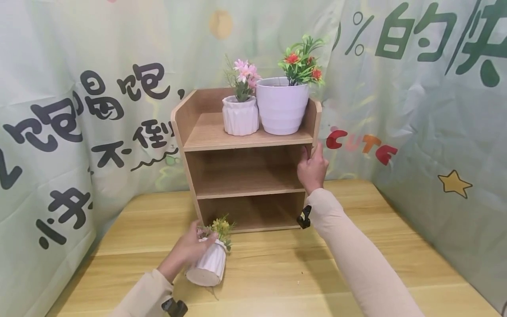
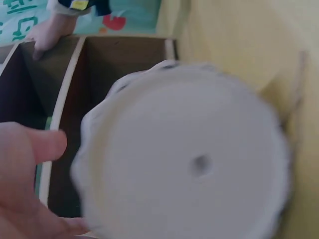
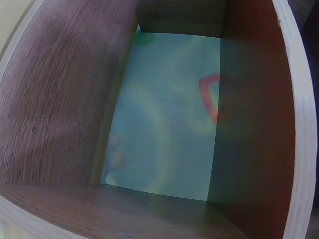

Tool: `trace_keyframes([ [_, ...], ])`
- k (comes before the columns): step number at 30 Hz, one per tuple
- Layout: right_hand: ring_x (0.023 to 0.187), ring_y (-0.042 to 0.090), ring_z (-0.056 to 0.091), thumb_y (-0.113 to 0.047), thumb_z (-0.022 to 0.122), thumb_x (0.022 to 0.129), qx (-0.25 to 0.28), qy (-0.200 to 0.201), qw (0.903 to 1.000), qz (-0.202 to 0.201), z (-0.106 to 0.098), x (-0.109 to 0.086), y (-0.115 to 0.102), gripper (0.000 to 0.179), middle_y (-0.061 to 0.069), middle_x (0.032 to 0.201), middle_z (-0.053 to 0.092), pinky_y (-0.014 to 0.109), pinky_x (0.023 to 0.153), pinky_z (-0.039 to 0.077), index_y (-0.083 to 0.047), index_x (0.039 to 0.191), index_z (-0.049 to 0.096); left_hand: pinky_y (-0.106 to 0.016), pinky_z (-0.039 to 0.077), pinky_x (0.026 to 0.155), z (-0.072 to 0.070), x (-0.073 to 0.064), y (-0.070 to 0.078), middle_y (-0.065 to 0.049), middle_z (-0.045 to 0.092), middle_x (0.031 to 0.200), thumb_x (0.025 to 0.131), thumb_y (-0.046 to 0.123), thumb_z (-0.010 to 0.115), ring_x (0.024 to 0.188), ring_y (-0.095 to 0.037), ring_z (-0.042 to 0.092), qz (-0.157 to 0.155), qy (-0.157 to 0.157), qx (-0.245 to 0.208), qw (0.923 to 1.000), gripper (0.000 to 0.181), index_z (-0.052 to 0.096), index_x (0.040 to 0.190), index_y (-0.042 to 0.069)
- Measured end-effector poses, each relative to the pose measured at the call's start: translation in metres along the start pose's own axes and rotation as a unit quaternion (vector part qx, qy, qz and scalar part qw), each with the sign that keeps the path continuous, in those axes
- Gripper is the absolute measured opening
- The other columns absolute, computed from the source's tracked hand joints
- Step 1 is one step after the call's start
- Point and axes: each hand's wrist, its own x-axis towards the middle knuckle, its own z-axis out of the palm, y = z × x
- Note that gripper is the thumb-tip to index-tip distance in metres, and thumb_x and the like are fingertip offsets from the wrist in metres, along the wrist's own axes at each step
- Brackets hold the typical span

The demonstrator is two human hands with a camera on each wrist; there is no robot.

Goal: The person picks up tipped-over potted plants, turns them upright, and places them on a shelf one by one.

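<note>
My left hand (image 1: 190, 248) holds a small white ribbed flowerpot (image 1: 207, 264) by its upper part, in front of the shelf's lower left corner. The pot is tilted, its base toward me and its yellow and pink flowers (image 1: 222, 228) toward the shelf. The left wrist view shows the pot's round base (image 2: 184, 149) with a small hole, and the left thumb (image 2: 47, 144) beside it. My right hand (image 1: 313, 169) grips the right side panel of the wooden shelf (image 1: 245, 193), level with the middle compartment. The right wrist view looks into a shelf compartment (image 3: 55, 99); no fingers show there.
On the shelf's top stand a small white pot (image 1: 240, 116) with pink flowers and a larger white pot (image 1: 282, 108) with red flowers. The shelf stands on a wooden table (image 1: 261, 273). A printed cloth (image 1: 428, 119) hangs behind and along both sides.
</note>
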Motion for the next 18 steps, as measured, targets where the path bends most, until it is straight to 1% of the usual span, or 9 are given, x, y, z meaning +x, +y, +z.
trace_keyframes([
  [2, 0.087, 0.047, 0.064, -0.016, 0.059, 0.095, -0.002, -0.001, 1.0, 0.002, 0.0, -0.001, 0.0, 0.03, 0.027, 0.095, 0.067, 0.057, 0.076, 0.051, 0.0, 0.119, 0.05, -0.063, 0.042, 0.092, 0.006, -0.006, -0.007, -0.039, 0.039, 0.137, 0.09, 0.05, 0.061, 0.112, -0.053, 0.05, 0.011, -0.017, 0.007, 0.9998, 0.088, 0.021, 0.149, -0.002],
  [3, 0.086, 0.047, 0.064, -0.016, 0.059, 0.095, -0.002, -0.002, 1.0, 0.004, 0.0, -0.001, 0.0, 0.03, 0.028, 0.093, 0.066, 0.057, 0.075, 0.051, 0.0, 0.118, 0.05, -0.063, 0.042, 0.091, 0.008, -0.009, -0.01, -0.039, 0.037, 0.138, 0.089, 0.049, 0.062, 0.111, -0.053, 0.05, 0.012, -0.022, 0.009, 0.9996, 0.089, 0.021, 0.149, -0.002],
  [5, 0.085, 0.048, 0.064, -0.015, 0.059, 0.095, -0.003, -0.004, 1.0, 0.005, 0.001, -0.003, 0.0, 0.029, 0.028, 0.092, 0.066, 0.057, 0.074, 0.051, 0.0, 0.118, 0.05, -0.065, 0.04, 0.092, 0.011, -0.015, -0.016, -0.042, 0.038, 0.135, 0.088, 0.05, 0.063, 0.112, -0.056, 0.048, 0.017, -0.029, 0.015, 0.9993, 0.09, 0.021, 0.149, -0.002],
  [7, 0.084, 0.048, 0.064, -0.015, 0.059, 0.095, -0.002, -0.006, 1.0, 0.005, 0.001, -0.004, -0.001, 0.029, 0.028, 0.09, 0.066, 0.057, 0.073, 0.052, 0.0, 0.117, 0.05, -0.067, 0.038, 0.093, 0.013, -0.02, -0.02, -0.043, 0.037, 0.136, 0.089, 0.05, 0.063, 0.114, -0.058, 0.046, 0.016, -0.033, 0.011, 0.9993, 0.09, 0.019, 0.15, 0.001],
  [9, 0.083, 0.048, 0.064, -0.016, 0.059, 0.095, -0.002, -0.005, 1.0, 0.001, 0.001, -0.004, -0.001, 0.029, 0.028, 0.09, 0.066, 0.058, 0.072, 0.052, 0.001, 0.117, 0.05, -0.067, 0.036, 0.094, 0.015, -0.023, -0.024, -0.044, 0.035, 0.137, 0.089, 0.052, 0.061, 0.116, -0.06, 0.043, 0.012, -0.033, 0.007, 0.9994, 0.092, 0.015, 0.151, 0.002],
  [12, 0.083, 0.048, 0.064, -0.017, 0.058, 0.096, -0.001, -0.002, 1.0, -0.006, 0.002, -0.004, 0.0, 0.03, 0.028, 0.09, 0.066, 0.057, 0.072, 0.052, 0.001, 0.117, 0.05, -0.067, 0.037, 0.093, 0.016, -0.024, -0.027, -0.044, 0.034, 0.137, 0.089, 0.054, 0.06, 0.116, -0.06, 0.043, 0.015, -0.024, 0.0, 0.9996, 0.092, 0.013, 0.152, 0.005],
  [18, 0.083, 0.047, 0.064, -0.016, 0.058, 0.095, -0.003, 0.004, 0.9999, -0.01, 0.001, 0.001, 0.001, 0.028, 0.028, 0.09, 0.066, 0.057, 0.073, 0.052, 0.002, 0.115, 0.05, -0.061, 0.046, 0.086, 0.018, -0.025, -0.031, -0.041, 0.038, 0.136, 0.086, 0.051, 0.066, 0.109, -0.052, 0.051, 0.002, -0.01, -0.044, 0.999, 0.09, 0.019, 0.15, 0.01],
])
